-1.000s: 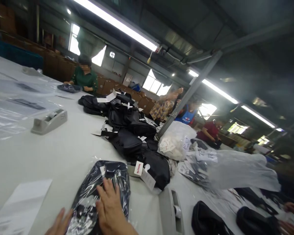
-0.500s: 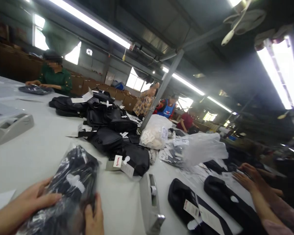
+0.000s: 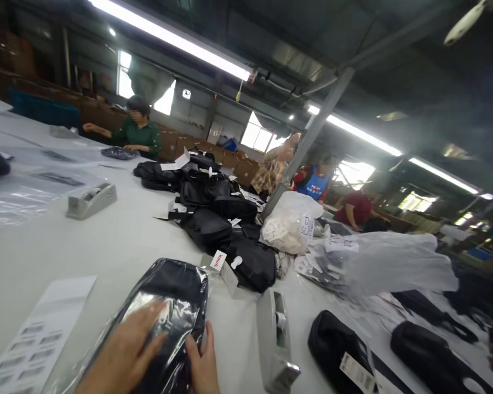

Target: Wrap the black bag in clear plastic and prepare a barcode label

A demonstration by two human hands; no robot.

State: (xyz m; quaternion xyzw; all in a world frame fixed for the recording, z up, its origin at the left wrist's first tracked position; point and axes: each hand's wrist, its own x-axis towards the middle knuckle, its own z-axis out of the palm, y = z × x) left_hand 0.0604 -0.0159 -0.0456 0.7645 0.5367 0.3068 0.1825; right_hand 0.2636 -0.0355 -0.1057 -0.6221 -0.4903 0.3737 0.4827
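A black bag in clear plastic (image 3: 168, 284) lies on the white table in front of me, its plastic shiny and spread toward the lower left. My left hand (image 3: 125, 345) rests over the wrapped bag, slightly blurred, with fingers apart. At the bag's right edge is my right hand (image 3: 203, 358), thumb and fingers pressed on its side. Just right of it stands a grey tape dispenser (image 3: 273, 339). A sheet of printed labels (image 3: 41, 334) lies to the left.
Black bags with tags (image 3: 217, 213) are piled beyond. White plastic sacks (image 3: 291, 221) sit right of a slanted post (image 3: 308, 137). Another dispenser (image 3: 92, 201) stands left. More black bags (image 3: 340, 350) lie right. A person in green (image 3: 142, 131) works across the table.
The view has swung left, bringing the label sheet into sight. The wrapped bag now lies flatter, its white tag no longer showing on top. My left hand has moved onto its surface.
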